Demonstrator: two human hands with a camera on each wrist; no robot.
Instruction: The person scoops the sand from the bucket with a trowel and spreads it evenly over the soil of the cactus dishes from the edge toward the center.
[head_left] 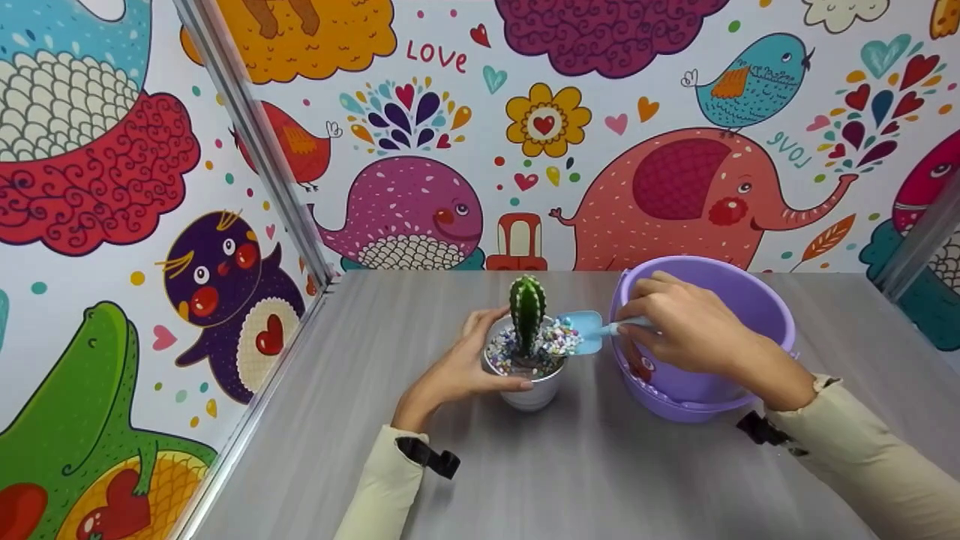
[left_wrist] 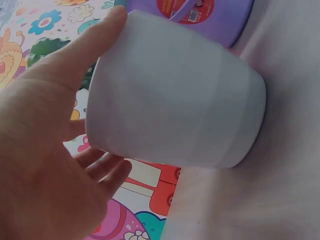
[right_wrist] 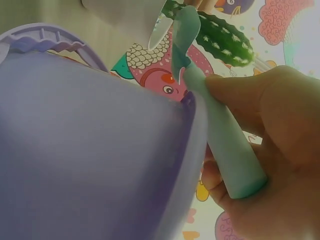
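A green cactus (head_left: 527, 304) stands upright in a white flower pot (head_left: 531, 396), with small multicoloured pebbles (head_left: 501, 349) around its base. My left hand (head_left: 471, 364) holds the pot by its rim, thumb on the near side and fingers around the far side. In my right hand (head_left: 686, 324) is the handle (right_wrist: 232, 147) of a light blue toy shovel. Its blade (head_left: 591, 330) reaches over the pot's right rim, with pebbles (head_left: 564, 337) at its tip beside the cactus. The right hand is above the left rim of a purple bucket (head_left: 679, 411).
The bucket stands on the grey wood-grain table (head_left: 360, 337) to the right of the pot, its handle (right_wrist: 70, 37) folded down. Printed cartoon panels (head_left: 637, 187) rise behind the table and on its left, joined by a metal corner strip (head_left: 262, 142).
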